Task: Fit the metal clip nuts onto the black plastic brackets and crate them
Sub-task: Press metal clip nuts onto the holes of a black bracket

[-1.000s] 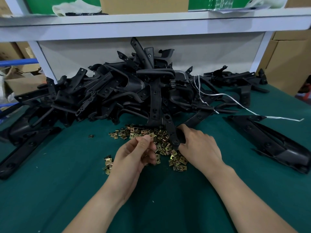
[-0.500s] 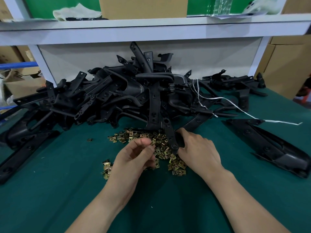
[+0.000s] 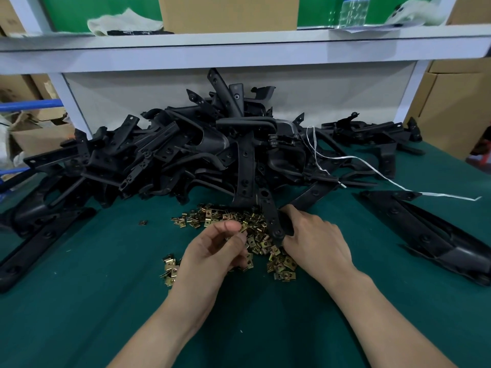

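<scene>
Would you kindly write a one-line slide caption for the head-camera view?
Right hand grips a black bracket above the clip nut pile; left hand pinches one nut.

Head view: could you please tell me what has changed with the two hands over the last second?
Very little. The left hand has edged forward toward the bracket, its fingertips apparently pinching a clip nut. The right hand keeps its grip on the bracket's near end. The bracket pile and loose clip nuts lie as before.

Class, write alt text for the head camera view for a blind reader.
Right hand grips a black bracket over a pile of clip nuts on a green table; left hand pinches a clip nut. More brackets lie behind.
</scene>
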Demonstrator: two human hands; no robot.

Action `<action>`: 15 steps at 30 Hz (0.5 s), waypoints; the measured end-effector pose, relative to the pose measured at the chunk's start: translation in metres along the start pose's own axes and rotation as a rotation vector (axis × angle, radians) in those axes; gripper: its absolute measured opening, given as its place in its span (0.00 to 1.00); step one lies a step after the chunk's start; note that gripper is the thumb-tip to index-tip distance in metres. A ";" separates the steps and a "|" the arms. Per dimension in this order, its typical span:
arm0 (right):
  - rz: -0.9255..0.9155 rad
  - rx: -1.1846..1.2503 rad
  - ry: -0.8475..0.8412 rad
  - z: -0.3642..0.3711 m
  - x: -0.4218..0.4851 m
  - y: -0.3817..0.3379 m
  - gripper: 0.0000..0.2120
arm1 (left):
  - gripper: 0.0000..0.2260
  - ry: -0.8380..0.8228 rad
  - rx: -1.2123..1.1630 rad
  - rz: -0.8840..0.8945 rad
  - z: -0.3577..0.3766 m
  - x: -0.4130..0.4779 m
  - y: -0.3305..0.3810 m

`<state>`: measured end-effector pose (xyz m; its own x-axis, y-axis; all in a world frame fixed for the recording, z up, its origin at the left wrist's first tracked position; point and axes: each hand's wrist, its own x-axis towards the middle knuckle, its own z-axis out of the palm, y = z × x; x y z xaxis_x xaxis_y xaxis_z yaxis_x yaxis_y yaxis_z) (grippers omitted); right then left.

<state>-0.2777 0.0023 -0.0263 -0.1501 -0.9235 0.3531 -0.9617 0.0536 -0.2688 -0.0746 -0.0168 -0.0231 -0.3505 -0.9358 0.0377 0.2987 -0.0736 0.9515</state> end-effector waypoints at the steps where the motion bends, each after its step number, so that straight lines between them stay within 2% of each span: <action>1: 0.002 0.001 -0.004 0.000 0.000 0.000 0.13 | 0.05 -0.001 0.000 -0.001 0.000 0.000 0.000; 6: 0.012 0.005 -0.014 -0.001 0.000 -0.001 0.12 | 0.04 0.002 -0.030 -0.008 0.002 -0.002 0.003; 10: 0.003 -0.001 -0.002 -0.002 -0.001 -0.002 0.12 | 0.11 0.001 -0.045 0.001 0.002 -0.002 0.004; 15: -0.029 -0.037 0.049 -0.003 -0.004 -0.004 0.15 | 0.12 -0.005 -0.015 0.009 0.003 -0.002 0.003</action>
<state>-0.2741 0.0069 -0.0240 -0.1323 -0.9052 0.4039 -0.9735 0.0421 -0.2246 -0.0753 -0.0144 -0.0194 -0.3525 -0.9346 0.0476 0.3146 -0.0705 0.9466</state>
